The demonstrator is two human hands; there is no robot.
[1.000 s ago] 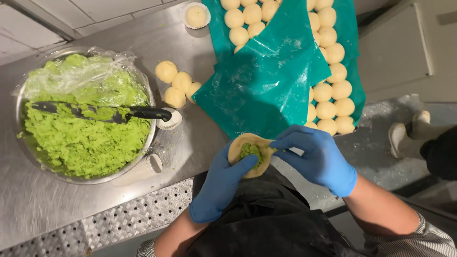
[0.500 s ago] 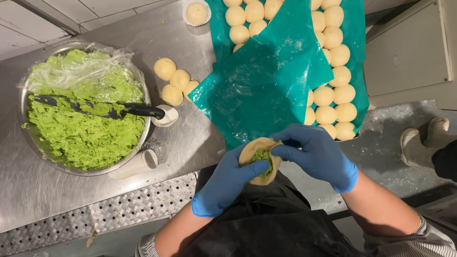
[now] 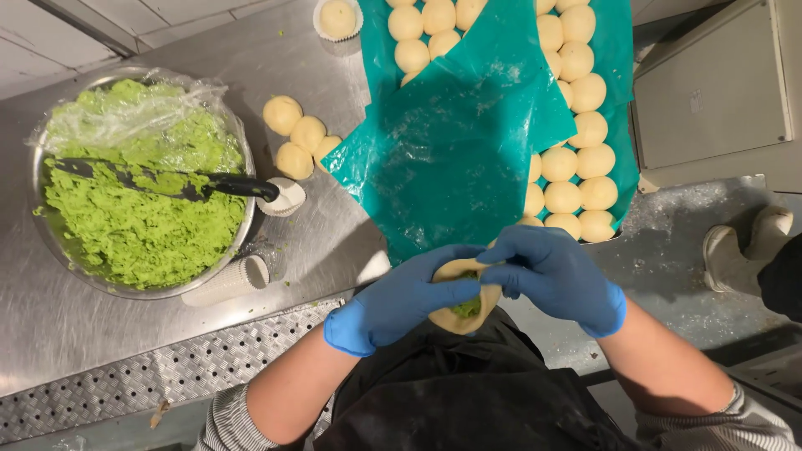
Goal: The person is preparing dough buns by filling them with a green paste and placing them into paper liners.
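**Head view: both gloved hands pinch a filled dough round**

Near the body, the left hand [image 3: 401, 302] cups the dough round [image 3: 462, 294] with green filling inside, while the right hand [image 3: 558, 277] closes fingers over its top edge. Far left sits the metal bowl [image 3: 42, 234] of green filling; dough balls [image 3: 576, 163] line the teal sheet [image 3: 451, 159].

Bright, even overhead light; soft glare on the steel counter [image 3: 334, 242] — sharp focus, faint shadows, slight wide-angle stretch at edges.

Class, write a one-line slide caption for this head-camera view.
Gloved left hand and right hand pinch dough disc around green filling beside bowl.
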